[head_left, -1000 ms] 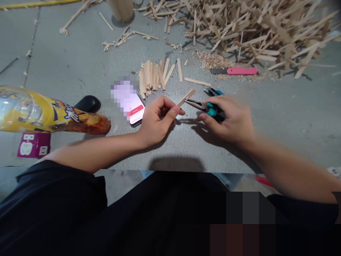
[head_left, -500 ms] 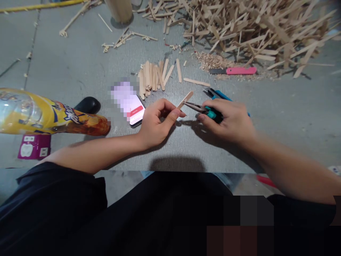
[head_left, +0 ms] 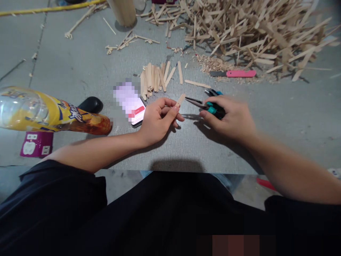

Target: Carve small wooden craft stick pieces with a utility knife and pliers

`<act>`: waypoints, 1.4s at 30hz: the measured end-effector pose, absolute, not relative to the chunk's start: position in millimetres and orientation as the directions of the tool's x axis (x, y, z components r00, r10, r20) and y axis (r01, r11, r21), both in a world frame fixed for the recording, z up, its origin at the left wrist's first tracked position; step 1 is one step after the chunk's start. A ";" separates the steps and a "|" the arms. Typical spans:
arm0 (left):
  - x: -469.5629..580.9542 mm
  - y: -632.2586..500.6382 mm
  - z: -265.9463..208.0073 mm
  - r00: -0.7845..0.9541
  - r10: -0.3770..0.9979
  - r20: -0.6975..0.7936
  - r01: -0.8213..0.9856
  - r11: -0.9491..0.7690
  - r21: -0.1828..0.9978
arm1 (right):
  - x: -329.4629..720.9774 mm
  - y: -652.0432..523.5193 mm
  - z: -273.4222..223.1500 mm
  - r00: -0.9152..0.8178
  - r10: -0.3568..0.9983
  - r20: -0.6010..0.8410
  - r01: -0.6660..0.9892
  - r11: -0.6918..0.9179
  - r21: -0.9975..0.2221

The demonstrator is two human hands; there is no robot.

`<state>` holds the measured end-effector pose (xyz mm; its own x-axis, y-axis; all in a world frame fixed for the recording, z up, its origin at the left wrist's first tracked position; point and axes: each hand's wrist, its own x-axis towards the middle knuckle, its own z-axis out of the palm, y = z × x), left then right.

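Note:
Between the thumb and fingers of my left hand (head_left: 161, 121) is a flat wooden craft stick (head_left: 181, 100), its rounded tip pointing up and right. My right hand (head_left: 230, 115) is closed around the black and teal handles of long-nose pliers (head_left: 197, 102). The jaws point left, just right of the stick's tip and apart from it. Beyond my left hand, short craft sticks (head_left: 153, 78) lie in a row on the grey table (head_left: 170, 153). A phone (head_left: 137, 113) with a lit screen lies beside my left wrist.
A big heap of craft sticks (head_left: 255, 35) covers the back right. Before it lie wood shavings (head_left: 213, 64) and a pink-handled knife (head_left: 241, 73). A blue tool (head_left: 213, 92) lies behind my right hand. At left are a drink bottle (head_left: 53, 110), a black mouse-like object (head_left: 92, 105) and a purple box (head_left: 36, 144).
The pliers have come off the craft stick and now stand a little to its right. In my left hand the stick shows less of its length and sits slightly further left.

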<state>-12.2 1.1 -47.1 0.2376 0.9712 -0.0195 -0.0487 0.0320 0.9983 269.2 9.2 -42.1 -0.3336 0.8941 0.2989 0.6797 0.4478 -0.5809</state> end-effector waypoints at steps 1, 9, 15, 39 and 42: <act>-11.9 1.6 -46.7 0.235 0.971 -0.030 -0.057 0.045 0.997 | 270.1 10.2 -43.1 -0.322 0.895 0.310 0.686 0.446 -0.575; -13.6 3.8 -48.4 0.247 0.968 -0.053 -0.077 0.074 0.994 | 270.6 10.5 -42.8 -0.314 0.891 0.327 0.713 0.449 -0.539; -14.1 4.7 -47.9 0.267 0.962 -0.051 -0.068 0.072 0.995 | 277.7 17.2 -39.0 -0.273 0.903 0.333 0.736 0.419 -0.532; -10.1 -5.7 -55.9 0.280 0.960 -0.010 -0.012 0.014 1.000 | 344.3 91.8 -81.1 -0.032 0.941 0.338 0.915 0.163 -0.369; -6.9 -6.9 -55.2 0.251 0.967 -0.046 0.031 0.039 0.999 | 362.3 102.8 -92.3 -0.016 0.951 0.309 0.937 0.122 -0.328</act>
<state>-6.9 -6.9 -55.2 0.2514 0.9668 -0.0457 0.0308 0.0392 0.9988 362.3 102.8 -92.3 -0.0158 0.9508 0.3094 0.9368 0.1222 -0.3277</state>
